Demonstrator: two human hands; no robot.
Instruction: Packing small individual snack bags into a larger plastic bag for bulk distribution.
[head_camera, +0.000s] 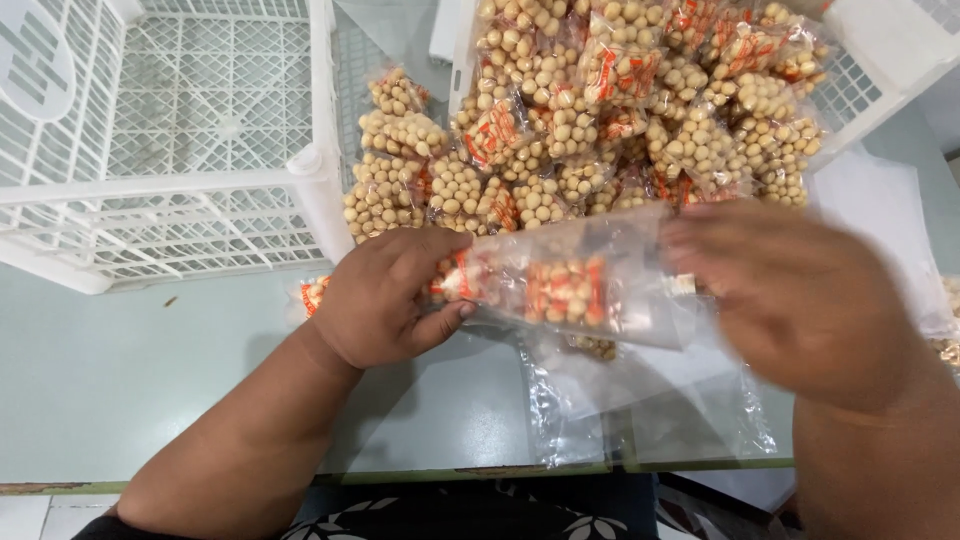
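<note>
While the clear bag (570, 285) is held level between both hands above the desk (120, 380), its contents, small packets of round tan snacks with red print, sit loose inside. Left hand (385, 300): fingers (440, 322) closed around the bag's left end, thumb under. Right hand (800, 300): motion-blurred; it covers the bag's right end, but whether those fingers are clamped cannot be told.

Risks, judged:
- Right end looks to be the mouth; if the grip there is slack, packets could slide out onto the desk.
- Thin film; a hard pull between the hands could split it.
- Flat empty bags (640, 400) lie just below the fingers, overhanging the near desk edge; a sweep of the wrist could drag them off.

Counts:
- Hands: 2.
- Bag in hand: 1; packets inside roughly 3 to 4, overlap prevents certainty.
- Loose packets (560, 130) heaped beyond the fingers: too many and too overlapped to count, well over twenty.
- White crates: 2, one empty (200, 200) beyond the left fingers, one (880, 60) tipped behind the heap.
- One stray packet (313, 293) just left of the left hand.
</note>
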